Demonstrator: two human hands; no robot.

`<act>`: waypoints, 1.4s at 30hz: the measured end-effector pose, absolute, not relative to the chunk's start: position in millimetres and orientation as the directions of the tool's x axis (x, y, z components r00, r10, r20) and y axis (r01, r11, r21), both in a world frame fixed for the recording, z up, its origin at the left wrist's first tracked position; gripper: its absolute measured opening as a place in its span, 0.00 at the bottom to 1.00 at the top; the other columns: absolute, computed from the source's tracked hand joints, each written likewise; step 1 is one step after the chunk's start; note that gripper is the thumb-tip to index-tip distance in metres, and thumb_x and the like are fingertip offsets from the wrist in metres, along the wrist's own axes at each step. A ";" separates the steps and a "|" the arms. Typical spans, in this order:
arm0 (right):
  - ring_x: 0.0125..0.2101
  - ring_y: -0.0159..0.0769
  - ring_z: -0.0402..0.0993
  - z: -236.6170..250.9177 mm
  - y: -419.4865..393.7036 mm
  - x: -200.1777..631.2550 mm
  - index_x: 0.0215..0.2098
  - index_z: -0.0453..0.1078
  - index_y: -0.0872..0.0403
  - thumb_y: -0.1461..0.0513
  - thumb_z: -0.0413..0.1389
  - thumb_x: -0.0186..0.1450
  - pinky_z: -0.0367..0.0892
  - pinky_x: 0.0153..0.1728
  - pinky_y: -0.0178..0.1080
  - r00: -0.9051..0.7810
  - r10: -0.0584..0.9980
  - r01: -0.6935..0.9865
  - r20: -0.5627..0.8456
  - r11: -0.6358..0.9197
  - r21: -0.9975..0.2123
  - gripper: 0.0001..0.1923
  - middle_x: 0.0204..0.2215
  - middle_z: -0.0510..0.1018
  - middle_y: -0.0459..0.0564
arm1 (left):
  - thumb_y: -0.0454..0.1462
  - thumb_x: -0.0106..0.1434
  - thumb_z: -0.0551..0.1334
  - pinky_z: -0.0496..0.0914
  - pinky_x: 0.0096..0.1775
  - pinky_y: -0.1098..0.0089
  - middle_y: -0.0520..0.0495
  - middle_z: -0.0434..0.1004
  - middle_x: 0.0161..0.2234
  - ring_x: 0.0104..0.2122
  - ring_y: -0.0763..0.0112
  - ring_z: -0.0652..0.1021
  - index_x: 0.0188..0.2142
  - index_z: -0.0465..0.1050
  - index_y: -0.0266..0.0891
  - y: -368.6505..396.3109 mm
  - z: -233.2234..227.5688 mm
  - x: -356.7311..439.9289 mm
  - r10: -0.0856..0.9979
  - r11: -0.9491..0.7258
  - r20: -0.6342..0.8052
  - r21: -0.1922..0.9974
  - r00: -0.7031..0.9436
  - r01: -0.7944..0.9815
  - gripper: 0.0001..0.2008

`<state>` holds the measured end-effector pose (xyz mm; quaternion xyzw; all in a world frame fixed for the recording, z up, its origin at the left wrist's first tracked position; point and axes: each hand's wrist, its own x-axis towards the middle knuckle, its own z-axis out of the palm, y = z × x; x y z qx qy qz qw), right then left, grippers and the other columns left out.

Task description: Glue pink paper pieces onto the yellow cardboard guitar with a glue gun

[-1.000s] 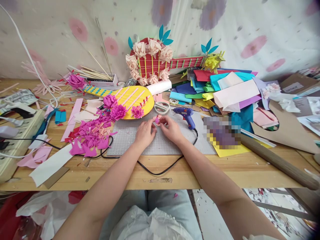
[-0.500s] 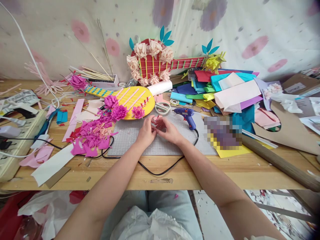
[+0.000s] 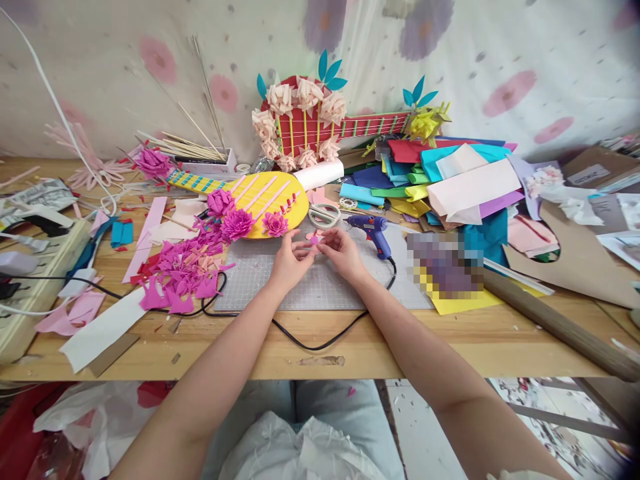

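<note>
No legible text, label on cardboard box (image 3: pixel 586 175) at tabletop's right far edge too blurred to read

Both bare forearms reaching forward and converging, left hand (image 3: pixel 289 259) palm turned inward with fingers (image 3: pixel 303 252) curled, right hand (image 3: pixel 340 255) opposite it, thumb and fingertips of both pinched together at the middle.

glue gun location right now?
Head view: the blue glue gun lies on the grey cutting mat, just right of the right hand, with the scissors to its left.
</note>
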<state>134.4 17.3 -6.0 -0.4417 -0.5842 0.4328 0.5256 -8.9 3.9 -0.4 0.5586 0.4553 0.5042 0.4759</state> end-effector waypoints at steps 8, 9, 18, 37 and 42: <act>0.33 0.33 0.73 -1.2 13.9 133.9 0.37 0.60 0.50 0.58 0.58 0.53 0.70 0.37 0.40 -0.092 0.972 0.047 0.216 0.221 -0.974 0.16 0.31 0.73 0.45 | 0.35 0.51 0.67 0.73 0.34 0.68 0.51 0.77 0.27 0.28 0.69 0.79 0.45 0.61 0.39 8.2 1.4 -8.2 1.000 -0.007 0.007 1.000 0.021 0.013 0.24; 0.33 0.33 0.73 -1.3 13.9 134.0 0.38 0.59 0.50 0.58 0.58 0.53 0.71 0.37 0.40 -0.097 0.974 0.057 0.205 0.211 -0.976 0.16 0.32 0.73 0.45 | 0.36 0.50 0.67 0.73 0.33 0.69 0.51 0.77 0.26 0.27 0.70 0.79 0.45 0.61 0.39 8.2 1.8 -8.0 1.000 -0.006 0.005 1.000 0.017 0.019 0.24; 0.33 0.34 0.75 -6.1 18.0 135.2 0.38 0.60 0.51 0.63 0.57 0.53 0.71 0.39 0.40 -0.070 0.988 0.084 0.137 0.143 -0.986 0.15 0.29 0.74 0.44 | 0.36 0.51 0.66 0.70 0.25 0.73 0.49 0.77 0.28 0.27 0.69 0.79 0.43 0.62 0.38 7.6 5.3 -7.2 0.999 0.017 -0.019 0.999 -0.028 -0.043 0.21; 0.44 0.40 0.71 8.3 13.2 158.3 0.42 0.66 0.51 0.67 0.53 0.55 0.66 0.47 0.48 -0.055 0.951 0.531 0.305 0.287 -0.797 0.16 0.42 0.77 0.50 | 0.38 0.51 0.66 0.71 0.22 0.76 0.53 0.74 0.26 0.32 0.66 0.80 0.45 0.58 0.40 5.8 5.1 -5.3 1.000 0.000 0.002 0.992 0.016 -0.129 0.24; 0.29 0.34 0.72 23.8 10.1 186.2 0.34 0.67 0.53 0.61 0.54 0.56 0.68 0.33 0.41 -0.026 0.988 0.519 0.153 0.144 -0.842 0.07 0.28 0.76 0.47 | 0.37 0.52 0.65 0.70 0.23 0.76 0.53 0.74 0.26 0.32 0.66 0.80 0.47 0.58 0.39 5.6 4.3 -5.4 1.000 -0.004 0.007 0.993 0.028 -0.115 0.25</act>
